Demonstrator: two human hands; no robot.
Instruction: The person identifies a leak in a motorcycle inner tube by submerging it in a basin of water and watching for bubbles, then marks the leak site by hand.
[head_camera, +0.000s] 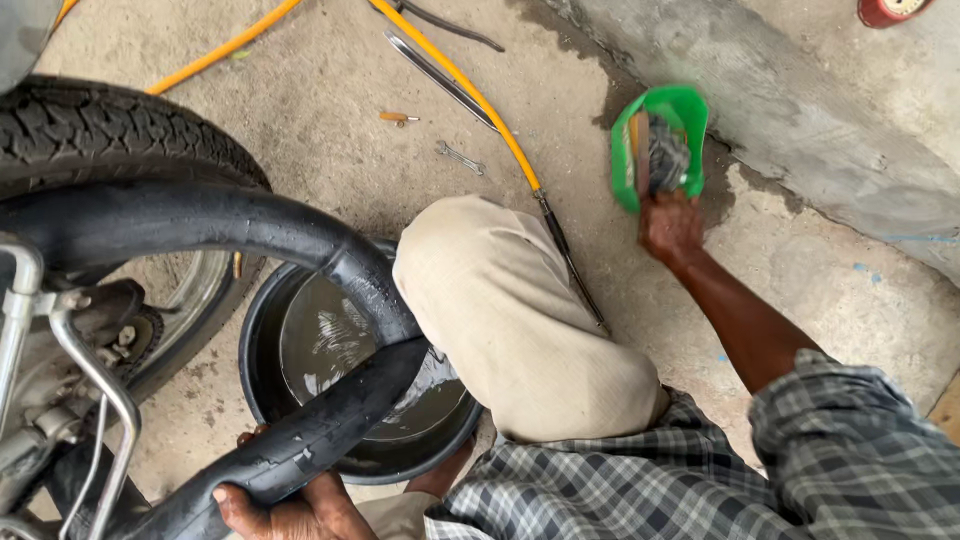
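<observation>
My left hand (285, 508) grips a black rubber inner tube (200, 215) at the bottom of the view. The tube loops from the motorcycle wheel (100, 130) down into a black basin of water (262, 395), where part of it lies wet. My right hand (668, 225) reaches out to the right and is inside a tilted green plastic tub (690, 105) holding a grey rag and small items. Its fingers are closed on something in the tub; exactly what is blurred. My bent knee in beige trousers (510, 310) is between the basin and the tub.
A yellow hose (470, 90) runs across the concrete floor. A small spanner (460, 157) and a metal lever (440, 75) lie near it. A raised concrete kerb (800, 110) runs along the right. Motorcycle frame parts (70, 340) stand at the left.
</observation>
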